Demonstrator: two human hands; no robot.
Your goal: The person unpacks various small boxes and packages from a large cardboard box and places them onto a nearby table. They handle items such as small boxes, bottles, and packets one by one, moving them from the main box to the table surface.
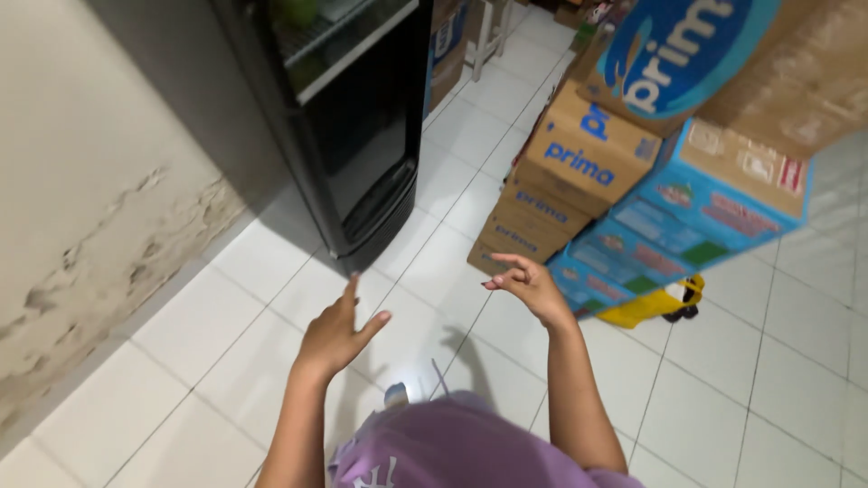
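Note:
My left hand is held out over the white tiled floor, fingers apart, holding nothing. It is a short way in front of the black glass-door fridge. My right hand is raised with its fingers loosely curled and spread, also empty. It hovers just before the stack of brown cardboard boxes. A purple shirt fills the bottom of the view.
Blue and brown cartons are stacked at the right, leaning over the floor. A yellow toy vehicle lies at their foot. A cracked beige wall runs along the left. White stool legs stand at the far end.

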